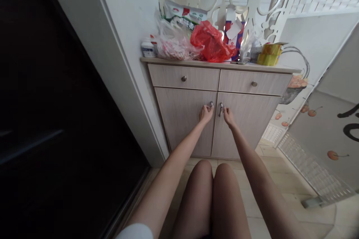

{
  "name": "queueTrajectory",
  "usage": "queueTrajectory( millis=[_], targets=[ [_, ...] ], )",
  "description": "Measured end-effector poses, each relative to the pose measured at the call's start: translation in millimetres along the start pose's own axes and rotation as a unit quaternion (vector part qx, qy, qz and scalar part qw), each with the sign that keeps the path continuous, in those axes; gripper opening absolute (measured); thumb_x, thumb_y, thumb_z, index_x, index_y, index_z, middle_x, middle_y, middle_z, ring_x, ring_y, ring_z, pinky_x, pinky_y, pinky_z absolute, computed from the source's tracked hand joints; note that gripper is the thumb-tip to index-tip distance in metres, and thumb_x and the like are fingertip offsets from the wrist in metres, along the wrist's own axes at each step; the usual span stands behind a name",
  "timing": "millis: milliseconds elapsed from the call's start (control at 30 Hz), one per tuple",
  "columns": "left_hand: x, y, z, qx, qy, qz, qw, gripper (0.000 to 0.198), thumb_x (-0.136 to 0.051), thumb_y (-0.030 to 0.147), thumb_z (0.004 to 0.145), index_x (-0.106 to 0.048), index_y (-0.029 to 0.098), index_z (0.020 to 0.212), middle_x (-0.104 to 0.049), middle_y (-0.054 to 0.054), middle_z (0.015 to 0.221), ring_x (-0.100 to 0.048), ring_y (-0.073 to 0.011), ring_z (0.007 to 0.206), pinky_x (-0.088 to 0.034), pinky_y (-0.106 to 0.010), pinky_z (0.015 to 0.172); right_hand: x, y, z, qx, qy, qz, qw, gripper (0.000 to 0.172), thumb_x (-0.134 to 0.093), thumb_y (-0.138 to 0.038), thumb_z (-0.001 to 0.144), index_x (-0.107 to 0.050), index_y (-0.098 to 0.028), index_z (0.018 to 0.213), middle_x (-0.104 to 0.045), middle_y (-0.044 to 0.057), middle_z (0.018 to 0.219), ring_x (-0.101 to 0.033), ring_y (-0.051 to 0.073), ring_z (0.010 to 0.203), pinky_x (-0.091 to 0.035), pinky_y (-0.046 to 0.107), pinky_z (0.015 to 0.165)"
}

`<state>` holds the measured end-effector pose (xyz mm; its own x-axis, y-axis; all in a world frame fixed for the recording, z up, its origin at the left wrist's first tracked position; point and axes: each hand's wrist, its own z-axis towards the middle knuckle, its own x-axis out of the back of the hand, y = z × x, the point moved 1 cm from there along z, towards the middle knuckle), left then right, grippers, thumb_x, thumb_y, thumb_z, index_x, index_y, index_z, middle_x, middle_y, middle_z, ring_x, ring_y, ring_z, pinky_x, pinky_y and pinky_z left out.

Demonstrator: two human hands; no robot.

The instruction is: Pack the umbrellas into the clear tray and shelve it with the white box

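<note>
A light wood-grain cabinet stands ahead, with a left door (185, 119) and a right door (246, 123), both closed. My left hand (206, 113) has its fingers closed around the lower part of the left door handle (211, 104). Just right of the metal right door handle (220, 109), my right hand (228, 115) has its fingers drawn together; a gap shows between hand and handle, and anything inside the fingers is too small to make out. Two drawers with round knobs, the left drawer (168, 76) and the right drawer (235, 82), sit closed above the doors.
On the cabinet top lie a red plastic bag (210, 43), a clear bag (176, 44), a white bottle (148, 49), a box (230, 39) and yellow tape rolls (269, 54). A dark doorway is at left, a printed panel (322, 119) at right. My knees are below.
</note>
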<state>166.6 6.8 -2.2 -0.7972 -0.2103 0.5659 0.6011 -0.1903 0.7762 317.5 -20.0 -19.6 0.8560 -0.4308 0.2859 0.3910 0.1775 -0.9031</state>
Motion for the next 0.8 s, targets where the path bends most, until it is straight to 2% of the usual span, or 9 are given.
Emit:
queueTrajectory(
  millis=[67,167,300,467,633,800],
  targets=[
    [-12.0,1.4,1.4,-0.01,-0.005,-0.001,1.0,0.037,-0.051,0.048,0.096,-0.061,0.016,0.112,-0.071,-0.015,0.112,-0.066,-0.0243,0.105,-0.045,-0.031,0.086,-16.0,6.8,3.0,0.023,-0.005,0.004,1.0,0.057,-0.031,-0.068,0.091,-0.058,-0.018,0.091,-0.066,0.011,0.092,-0.061,0.021,0.09,-0.047,0.031,0.08],
    [-21.9,0.1,0.1,-0.018,-0.023,-0.008,1.0,0.028,-0.048,0.035,0.099,-0.061,0.015,0.113,-0.072,-0.015,0.107,-0.068,-0.0237,0.1,-0.046,-0.031,0.085,-34.4,19.8,5.7,0.05,-0.003,0.016,0.999,0.05,-0.033,-0.061,0.093,-0.058,-0.018,0.095,-0.065,0.011,0.093,-0.06,0.021,0.09,-0.048,0.035,0.085],
    [-17.2,-10.9,-9.4,-0.037,-0.02,-0.016,0.999,0.021,-0.047,0.028,0.099,-0.063,0.016,0.105,-0.073,-0.013,0.105,-0.068,-0.0221,0.099,-0.047,-0.03,0.086,-37.3,37.4,-2.9,0.125,0.031,0.036,0.991,0.044,-0.036,-0.063,0.091,-0.054,-0.023,0.089,-0.061,0.005,0.082,-0.058,0.02,0.08,-0.049,0.035,0.078],
    [-3.2,-34.6,-35.5,-0.082,0.006,-0.035,0.996,0.017,-0.052,0.032,0.096,-0.063,0.02,0.095,-0.073,-0.008,0.091,-0.069,-0.02,0.087,-0.047,-0.028,0.079,-14.0,45.7,-43.1,0.165,0.054,-0.003,0.985,0.039,-0.036,-0.06,0.093,-0.049,-0.025,0.081,-0.061,0.004,0.074,-0.056,0.02,0.067,-0.046,0.033,0.067],
    [14.3,-55.4,-65.1,-0.13,0.035,-0.046,0.99,0.018,-0.052,0.033,0.096,-0.061,0.021,0.087,-0.072,-0.004,0.081,-0.068,-0.0177,0.077,-0.046,-0.026,0.074,16.6,38.0,-87.8,0.186,0.057,-0.045,0.98,0.033,-0.035,-0.051,0.097,-0.049,-0.025,0.083,-0.065,0.005,0.075,-0.061,0.021,0.069,-0.046,0.033,0.069],
    [31.9,-71.1,-91.2,-0.195,0.089,-0.065,0.975,0.019,-0.048,0.032,0.097,-0.059,0.021,0.085,-0.07,-0.003,0.076,-0.067,-0.0168,0.072,-0.047,-0.027,0.073,41.0,30.9,-117.5,0.186,0.066,-0.077,0.977,0.03,-0.036,-0.046,0.097,-0.05,-0.024,0.084,-0.069,0.007,0.078,-0.064,0.021,0.071,-0.046,0.034,0.071]
  ],
)
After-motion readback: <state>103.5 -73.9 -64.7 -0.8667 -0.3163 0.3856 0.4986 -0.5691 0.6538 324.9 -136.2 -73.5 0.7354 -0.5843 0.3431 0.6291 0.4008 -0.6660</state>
